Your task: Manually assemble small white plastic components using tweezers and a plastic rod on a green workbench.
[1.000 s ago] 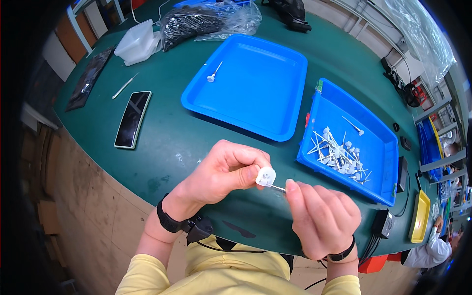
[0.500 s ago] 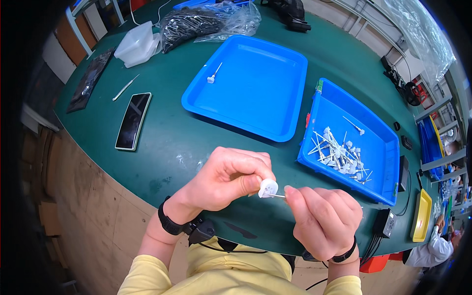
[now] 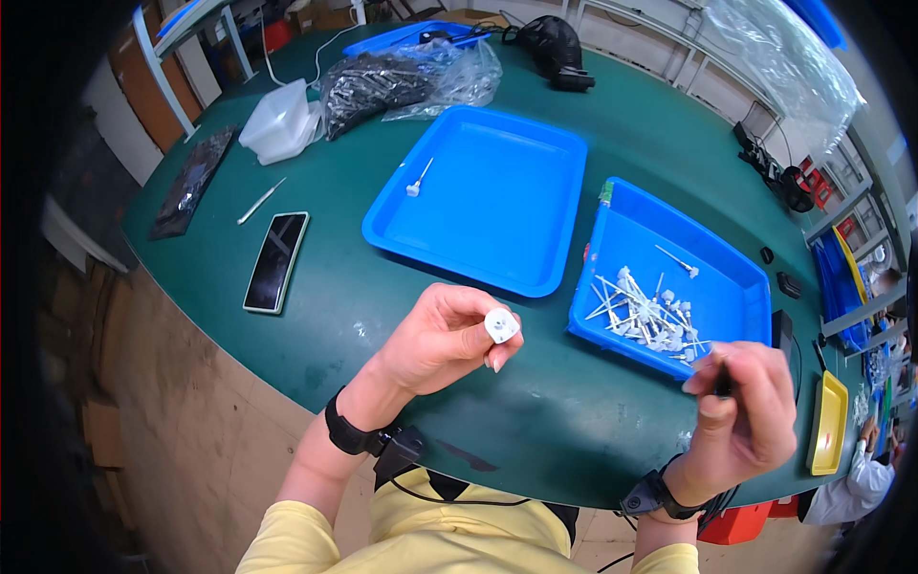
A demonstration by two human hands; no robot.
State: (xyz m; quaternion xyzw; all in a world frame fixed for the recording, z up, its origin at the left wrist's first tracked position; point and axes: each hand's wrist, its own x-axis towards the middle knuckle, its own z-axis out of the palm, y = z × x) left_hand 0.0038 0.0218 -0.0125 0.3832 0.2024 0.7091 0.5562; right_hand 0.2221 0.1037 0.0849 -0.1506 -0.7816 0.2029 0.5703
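Note:
My left hand (image 3: pixel 445 340) pinches a small white round plastic part (image 3: pixel 500 325), its flat face with a small hole in the middle turned up. My right hand (image 3: pixel 746 407) is over the near right corner of the right blue tray, fingers curled together. Something dark shows between its thumb and fingers, too blurred to name. In that right tray (image 3: pixel 669 218) lies a heap of thin-stemmed pieces (image 3: pixel 650 311) with whitish heads. The left blue tray (image 3: pixel 478 206) holds one similar piece (image 3: pixel 414 185).
A phone (image 3: pixel 276 263) and white tweezers (image 3: pixel 260 202) lie at the left. Behind them are a clear plastic container (image 3: pixel 277 124) and a bag of dark pieces (image 3: pixel 378 91). At the far right stands a yellow tray (image 3: pixel 828 421); a co-worker's white sleeve (image 3: pixel 859 486) shows beyond it.
My right hand has moved right, away from the white part, to the right tray's near corner. The thin rod it held at the part no longer shows there. My left hand keeps the part.

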